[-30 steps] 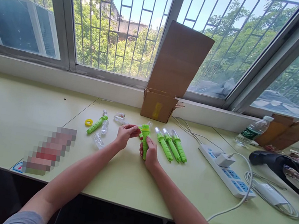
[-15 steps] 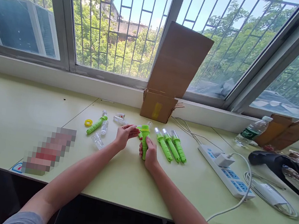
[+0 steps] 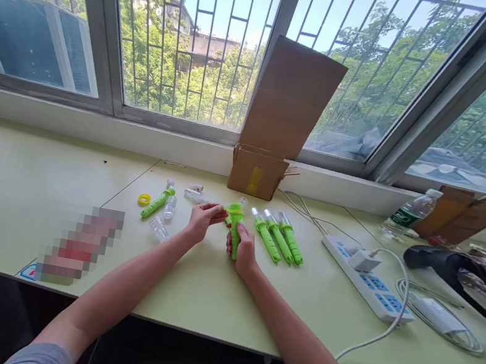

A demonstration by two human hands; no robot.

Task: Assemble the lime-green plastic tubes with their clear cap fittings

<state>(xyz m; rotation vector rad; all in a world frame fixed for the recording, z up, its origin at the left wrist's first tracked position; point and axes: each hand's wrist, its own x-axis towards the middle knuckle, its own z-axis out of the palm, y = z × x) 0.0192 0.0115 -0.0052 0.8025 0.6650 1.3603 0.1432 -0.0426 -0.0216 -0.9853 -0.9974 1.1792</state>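
Note:
My right hand is wrapped round a green flashlight-shaped plastic handle, its wider ribbed end up. Close to that upper end is my left hand, fingertips pressed together; whatever they pinch, if anything, is too small to make out. Part of another green piece shows behind the handle, mostly hidden. Just right of my hands, three green sticks with clear tips lie side by side. On the left are a green handle with a whitish tip, a yellow ring and several clear plastic tubes.
A cardboard box with a raised flap stands against the window. To the right lie a white power strip with a plug, cables and a white adapter. A water bottle and a black curved object are farther right.

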